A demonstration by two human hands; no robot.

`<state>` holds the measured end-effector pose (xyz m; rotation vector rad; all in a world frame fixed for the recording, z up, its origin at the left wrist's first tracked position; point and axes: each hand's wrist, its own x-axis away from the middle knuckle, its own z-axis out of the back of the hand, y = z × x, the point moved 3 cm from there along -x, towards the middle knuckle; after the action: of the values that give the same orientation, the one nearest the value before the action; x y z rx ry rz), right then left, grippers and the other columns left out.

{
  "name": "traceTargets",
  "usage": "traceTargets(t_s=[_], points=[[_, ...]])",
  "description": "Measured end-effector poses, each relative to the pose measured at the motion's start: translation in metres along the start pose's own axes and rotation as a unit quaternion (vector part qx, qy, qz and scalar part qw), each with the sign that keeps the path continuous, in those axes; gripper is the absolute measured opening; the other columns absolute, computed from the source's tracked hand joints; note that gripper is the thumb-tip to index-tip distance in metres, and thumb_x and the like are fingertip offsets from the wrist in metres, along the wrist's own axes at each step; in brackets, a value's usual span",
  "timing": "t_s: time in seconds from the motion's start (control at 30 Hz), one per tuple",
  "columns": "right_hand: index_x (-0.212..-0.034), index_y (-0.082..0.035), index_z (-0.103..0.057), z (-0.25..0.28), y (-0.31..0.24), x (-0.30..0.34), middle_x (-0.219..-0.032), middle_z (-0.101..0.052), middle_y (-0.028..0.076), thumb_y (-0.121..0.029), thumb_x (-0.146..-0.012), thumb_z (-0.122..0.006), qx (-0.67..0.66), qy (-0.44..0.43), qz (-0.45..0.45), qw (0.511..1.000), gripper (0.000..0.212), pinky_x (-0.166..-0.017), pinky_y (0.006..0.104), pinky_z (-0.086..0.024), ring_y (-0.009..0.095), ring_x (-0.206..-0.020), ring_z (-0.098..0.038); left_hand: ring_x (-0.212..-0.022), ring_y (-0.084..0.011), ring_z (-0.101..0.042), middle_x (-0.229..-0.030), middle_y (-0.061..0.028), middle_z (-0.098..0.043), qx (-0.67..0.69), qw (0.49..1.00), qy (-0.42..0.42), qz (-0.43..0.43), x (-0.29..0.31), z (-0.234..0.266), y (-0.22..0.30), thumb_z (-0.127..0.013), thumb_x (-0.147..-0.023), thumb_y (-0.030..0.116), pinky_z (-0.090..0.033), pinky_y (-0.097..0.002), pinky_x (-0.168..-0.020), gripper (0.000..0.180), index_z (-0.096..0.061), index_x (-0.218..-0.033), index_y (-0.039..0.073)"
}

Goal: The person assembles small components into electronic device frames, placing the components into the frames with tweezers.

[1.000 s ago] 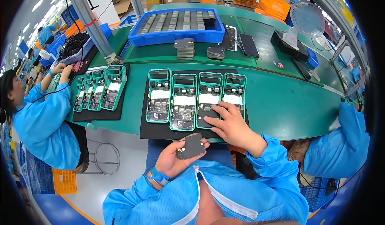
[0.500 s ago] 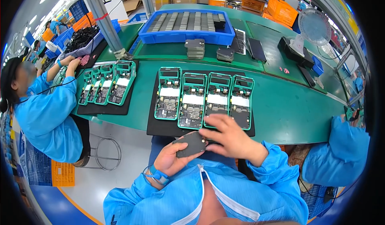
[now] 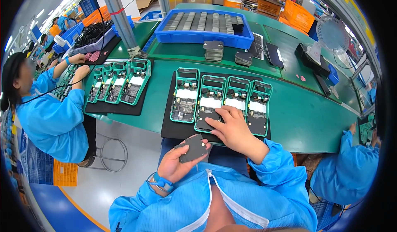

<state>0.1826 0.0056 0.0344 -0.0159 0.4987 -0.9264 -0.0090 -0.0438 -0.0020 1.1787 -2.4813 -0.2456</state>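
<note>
Left hand (image 3: 175, 162): gripping a dark grey plate (image 3: 193, 148), thumb on top, fingers underneath, held just off the near bench edge. Can't tell if it's one plate or several stacked. Right hand (image 3: 236, 132): palm down, fingers spread, fingertips on a second dark plate (image 3: 202, 125) in the near half of the second green-framed unit (image 3: 210, 102) from left. Can't tell how hard it presses.

Four such units sit side by side on a black mat (image 3: 175, 130). Leftmost unit (image 3: 185, 93): bare circuit board in its near half. Rightmost unit (image 3: 257, 107): dark plate there. Third is partly hidden by the right hand.

Far side of green bench (image 3: 304, 124): blue tray (image 3: 198, 37) with rows of plates, two plate stacks (image 3: 213, 52) in front, dark slab (image 3: 274, 55) to their right, fan (image 3: 332, 34) far right. Left: co-worker in blue sleeves (image 3: 62, 108) by another mat with four units.
</note>
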Motion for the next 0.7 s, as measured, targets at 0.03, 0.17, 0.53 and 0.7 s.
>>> traceTargets(t_s=[0.03,0.17,0.53,0.7], points=[[-0.117,-0.021,-0.063,-0.002,-0.001,-0.001,-0.121,-0.052,0.013,-0.022,-0.077,-0.072,0.009,-0.008,-0.002,1.000,0.041,-0.096,0.0474,-0.037,0.035,-0.117,-0.044,-0.132,-0.0412,-0.037,-0.138,-0.0249,-0.041,0.000,1.000,0.005,-0.004,0.001,0.001,0.001,-0.042,-0.094,0.009,-0.028,-0.0503,-0.112,0.050,-0.029,-0.140,-0.006],[-0.118,-0.022,-0.063,-0.001,0.001,-0.002,-0.123,-0.052,0.013,-0.024,-0.079,-0.070,0.017,-0.036,0.014,0.999,0.039,-0.098,0.0494,-0.035,0.036,-0.118,-0.043,-0.132,-0.0413,-0.037,-0.138,-0.0250,-0.041,0.001,1.000,0.015,-0.016,0.006,0.008,0.005,-0.041,-0.094,0.009,-0.029,-0.0505,-0.112,0.049,-0.030,-0.140,-0.005],[-0.118,-0.013,-0.060,0.005,-0.043,-0.006,-0.130,-0.048,0.015,-0.032,-0.073,-0.074,-0.073,-0.052,0.104,0.991,0.051,-0.097,0.0487,-0.039,0.035,-0.120,-0.044,-0.131,-0.0356,-0.040,-0.138,-0.0212,-0.041,-0.007,1.000,0.019,-0.015,0.013,0.018,0.017,-0.041,-0.096,0.011,-0.032,-0.0489,-0.111,0.047,-0.032,-0.140,-0.002],[-0.121,-0.016,-0.060,-0.013,-0.052,-0.009,-0.130,-0.049,0.012,-0.024,-0.074,-0.073,-0.133,-0.096,0.145,0.976,0.050,-0.095,0.0454,-0.042,0.034,-0.117,-0.046,-0.128,-0.0306,-0.044,-0.137,-0.0171,-0.043,-0.015,0.999,0.033,-0.019,0.015,0.017,0.019,-0.043,-0.097,0.011,-0.034,-0.0473,-0.111,0.044,-0.034,-0.139,-0.001]])
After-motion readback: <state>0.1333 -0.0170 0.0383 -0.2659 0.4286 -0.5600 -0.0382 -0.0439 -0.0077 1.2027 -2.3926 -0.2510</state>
